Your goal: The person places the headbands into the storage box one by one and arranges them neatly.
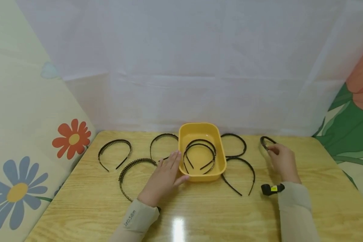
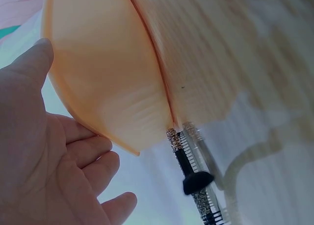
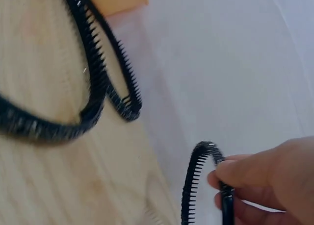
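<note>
My left hand (image 1: 166,176) rests against the left side of a yellow plastic basket (image 1: 202,177), fingers mostly straight. In the left wrist view its thumb and fingertips touch the basket rim (image 2: 61,98). Two black toothed headbands (image 1: 200,145) lie inside the basket. At the right of the table, my right hand (image 1: 282,162) pinches another black headband (image 1: 262,144) between thumb and fingers; the right wrist view shows the teeth along this headband (image 3: 186,195). The held headband's lower part is hidden by the hand in the head view.
Left of the basket lie a far-left headband (image 1: 118,140), one behind the left hand (image 1: 164,135) and a larger one nearer the front (image 1: 124,170). Two more, a rear headband (image 1: 244,144) and a front headband (image 1: 254,174), lie right of it. A white sheet (image 1: 169,101) hangs behind the wooden table (image 1: 217,215).
</note>
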A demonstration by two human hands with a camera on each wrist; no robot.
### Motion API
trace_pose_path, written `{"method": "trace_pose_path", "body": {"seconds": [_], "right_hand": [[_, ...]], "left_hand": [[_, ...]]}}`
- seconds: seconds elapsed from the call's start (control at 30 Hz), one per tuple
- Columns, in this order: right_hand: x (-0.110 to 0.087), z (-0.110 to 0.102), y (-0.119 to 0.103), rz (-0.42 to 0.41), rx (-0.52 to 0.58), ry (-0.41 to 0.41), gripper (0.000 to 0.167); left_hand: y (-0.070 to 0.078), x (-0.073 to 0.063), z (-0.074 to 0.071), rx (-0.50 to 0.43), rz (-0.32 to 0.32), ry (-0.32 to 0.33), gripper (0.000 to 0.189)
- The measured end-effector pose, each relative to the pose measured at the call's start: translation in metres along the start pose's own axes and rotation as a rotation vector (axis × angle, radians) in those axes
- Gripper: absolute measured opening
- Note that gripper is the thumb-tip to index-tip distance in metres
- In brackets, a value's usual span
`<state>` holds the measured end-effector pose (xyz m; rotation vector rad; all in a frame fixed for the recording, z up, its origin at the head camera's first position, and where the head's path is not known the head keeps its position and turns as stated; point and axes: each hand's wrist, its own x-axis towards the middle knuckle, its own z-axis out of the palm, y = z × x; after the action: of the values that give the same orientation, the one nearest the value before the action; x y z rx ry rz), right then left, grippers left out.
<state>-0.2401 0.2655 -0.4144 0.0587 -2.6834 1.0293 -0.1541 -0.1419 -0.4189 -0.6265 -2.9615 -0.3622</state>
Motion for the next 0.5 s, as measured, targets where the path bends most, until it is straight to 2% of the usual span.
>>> {"method": "trace_pose_path", "body": {"seconds": [0.17, 0.33, 0.43, 0.5], "right_hand": [[0.000, -0.002, -0.012, 0.036, 0.041, 0.106, 0.022], [0.001, -0.006, -0.021, 0.148, 0.131, 0.118, 0.031], [0.001, -0.008, -0.025, 0.212, 0.245, 0.099, 0.037], [0.000, -0.009, -0.028, 0.242, 0.391, 0.087, 0.038]], "left_hand": [[0.000, 0.001, -0.002, -0.011, -0.003, -0.008, 0.089], [0.000, 0.001, -0.002, -0.021, -0.007, -0.013, 0.089], [0.001, 0.001, -0.002, -0.025, -0.009, -0.015, 0.089], [0.001, 0.001, -0.002, -0.026, -0.011, -0.017, 0.089]]}}
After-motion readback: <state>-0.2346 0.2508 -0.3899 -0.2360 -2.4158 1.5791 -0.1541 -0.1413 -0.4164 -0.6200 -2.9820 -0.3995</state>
